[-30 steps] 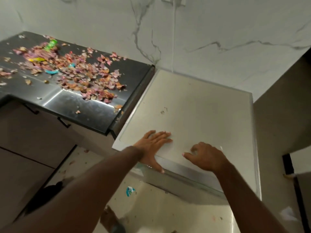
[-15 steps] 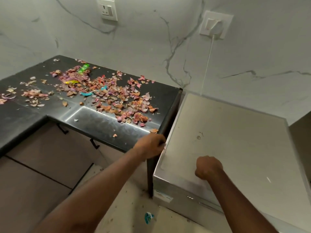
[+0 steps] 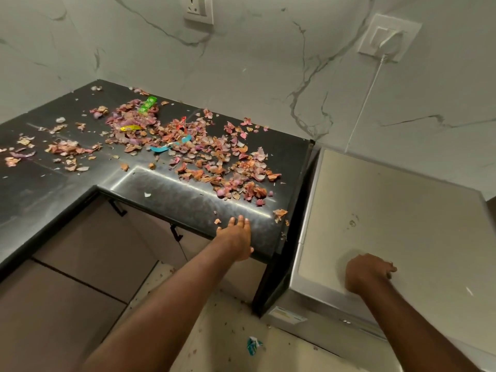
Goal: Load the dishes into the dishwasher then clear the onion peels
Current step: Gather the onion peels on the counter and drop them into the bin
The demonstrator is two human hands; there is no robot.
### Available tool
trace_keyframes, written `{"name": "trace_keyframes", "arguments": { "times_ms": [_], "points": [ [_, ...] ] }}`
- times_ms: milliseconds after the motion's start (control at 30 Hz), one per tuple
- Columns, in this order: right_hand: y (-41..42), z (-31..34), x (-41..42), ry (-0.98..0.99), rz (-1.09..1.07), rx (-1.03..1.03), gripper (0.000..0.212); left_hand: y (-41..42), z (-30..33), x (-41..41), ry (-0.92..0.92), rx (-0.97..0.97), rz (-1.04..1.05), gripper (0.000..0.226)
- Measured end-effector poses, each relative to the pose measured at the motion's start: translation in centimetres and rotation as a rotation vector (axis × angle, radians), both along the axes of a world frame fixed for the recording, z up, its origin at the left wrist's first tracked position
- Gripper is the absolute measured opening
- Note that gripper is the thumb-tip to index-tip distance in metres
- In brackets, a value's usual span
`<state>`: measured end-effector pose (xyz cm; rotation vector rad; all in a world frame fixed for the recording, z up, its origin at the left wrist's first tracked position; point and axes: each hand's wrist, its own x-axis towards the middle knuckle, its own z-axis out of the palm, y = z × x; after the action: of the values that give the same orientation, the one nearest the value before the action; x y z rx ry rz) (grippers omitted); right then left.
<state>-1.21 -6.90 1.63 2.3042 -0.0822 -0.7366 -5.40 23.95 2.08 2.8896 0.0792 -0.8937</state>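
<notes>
I am watching the big white dishwasher (image 3: 397, 224) sitting closed at the right, just beside the end of the black counter (image 3: 188, 202), and a second ago both hands were pressing on its lid while the view was tilted lower; now the view is lifting, so both wall sockets (image 3: 199, 8) are showing, and the left hand (image 3: 237, 237) is leaving the machine and settling flat on the counter's front edge. Its fingers are lying straight and close together, holding nothing. The right hand (image 3: 366, 272) is resting on the near left corner of the dishwasher top, fingers loosely curled around nothing that I can see. I am reading this shift as the loading step being finished and the peel clearing just beginning. The onion peels (image 3: 209, 157) are spreading across the counter from the back corner toward the right end, the nearest flakes lying just ahead of the left fingertips. Mixed in among them are a blue wrapper (image 3: 166, 146), a green wrapper (image 3: 146, 104) and a yellow scrap (image 3: 130, 127), which I am expecting to need sorting or sweeping along with the peels. A cord (image 3: 367, 100) is running down the wall behind the machine, and a small torn wrapper (image 3: 252, 345) is lying on the floor between counter and dishwasher.
</notes>
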Motion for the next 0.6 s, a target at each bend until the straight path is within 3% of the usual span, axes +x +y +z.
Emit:
{"name": "trace_keyframes", "arguments": {
  "times_ms": [133, 333, 467, 600],
  "points": [
    [-0.5, -0.1, 0.0, 0.039, 0.029, 0.007, 0.058, -0.9, 1.5, 0.4, -0.031, 0.115, -0.084, 0.085],
    [1.4, -0.8, 0.5, -0.132, -0.163, 0.022, 0.055, -1.1, 2.0, 1.2, -0.064, 0.175, -0.166, 0.056],
    [0.6, -2.5, 0.0, -0.305, -0.319, 0.2, 0.053, -0.6, 2.3, 2.1, -0.1, 0.156, -0.264, 0.032],
    [0.2, -2.3, 0.3, -0.486, -0.586, 0.506, 0.056, 0.3, 1.7, 3.1, -0.12, 0.161, -0.366, 0.032]
  ]
}}
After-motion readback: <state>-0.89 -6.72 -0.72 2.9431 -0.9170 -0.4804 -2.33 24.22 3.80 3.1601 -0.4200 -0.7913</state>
